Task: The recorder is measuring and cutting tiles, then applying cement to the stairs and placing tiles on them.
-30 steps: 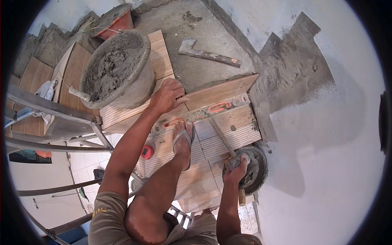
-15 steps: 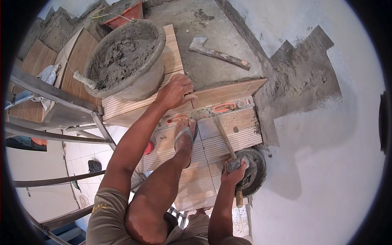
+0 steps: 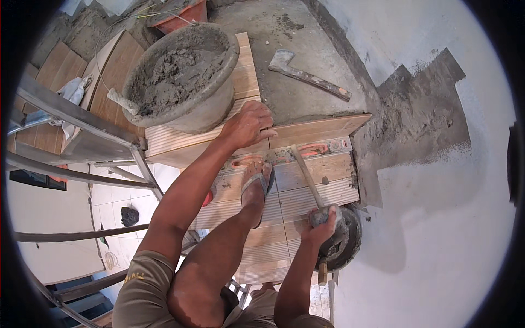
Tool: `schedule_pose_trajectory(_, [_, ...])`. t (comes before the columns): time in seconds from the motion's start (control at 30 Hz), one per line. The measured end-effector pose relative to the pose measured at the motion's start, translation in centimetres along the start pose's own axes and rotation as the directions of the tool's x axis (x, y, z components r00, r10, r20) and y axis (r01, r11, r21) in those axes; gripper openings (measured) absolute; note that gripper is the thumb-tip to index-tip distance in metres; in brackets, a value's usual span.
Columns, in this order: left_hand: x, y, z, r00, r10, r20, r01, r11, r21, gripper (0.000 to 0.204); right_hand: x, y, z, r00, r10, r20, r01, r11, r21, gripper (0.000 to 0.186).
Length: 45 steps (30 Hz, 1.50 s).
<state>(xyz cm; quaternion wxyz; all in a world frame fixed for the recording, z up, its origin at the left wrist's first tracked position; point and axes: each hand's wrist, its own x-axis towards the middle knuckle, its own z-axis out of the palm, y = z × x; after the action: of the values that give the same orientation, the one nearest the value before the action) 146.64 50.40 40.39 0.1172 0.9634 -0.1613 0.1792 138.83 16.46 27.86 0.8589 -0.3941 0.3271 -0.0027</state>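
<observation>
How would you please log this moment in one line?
left hand: at left end of upright tile | right hand: gripping mallet by its head | level: beside upright tile | bucket: holding mortar

The pan [image 3: 354, 246] sits beneath and right of the right hand [image 3: 321, 228], which grips the mallet [image 3: 309, 180]. Ahead of that grip lies the level [image 3: 340, 145], then the riser [image 3: 322, 129], then the axe [image 3: 317, 80]. Ahead and left are the left hand [image 3: 249, 124] and, beyond it, the tub [image 3: 213, 106].
</observation>
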Motion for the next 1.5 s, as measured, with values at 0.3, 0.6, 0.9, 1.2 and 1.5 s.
schedule_pose_trajectory(0.3, [-0.4,0.0,0.1,1.0,0.0,-0.013,0.0,1.0,0.0,0.038,0.1,-0.5,0.7,0.998,-0.06,-0.008,0.061,0.994,0.087,0.025])
schedule_pose_trajectory(0.6, [-0.4,-0.1,-0.4,1.0,-0.012,0.019,0.011,1.0,0.028,0.038,0.1,-0.8,1.3,0.999,-0.047,0.019,0.045,0.997,0.067,0.023])
schedule_pose_trajectory(0.9, [0.2,0.2,-0.3,0.999,-0.021,0.026,0.021,0.999,0.031,0.035,1.0,-0.5,0.4,0.99,-0.142,-0.007,0.142,0.985,0.097,0.027])
schedule_pose_trajectory(1.2, [0.3,0.3,-0.3,0.997,-0.033,0.063,0.031,0.999,0.035,0.033,0.1,-0.2,0.7,0.992,-0.127,0.006,0.124,0.981,0.149,0.027])
schedule_pose_trajectory(1.5, [0.3,0.6,-1.0,0.997,-0.06,0.057,0.06,0.998,0.015,0.033,0.1,-0.9,0.2,0.989,-0.141,-0.038,0.145,0.977,0.156,0.031])
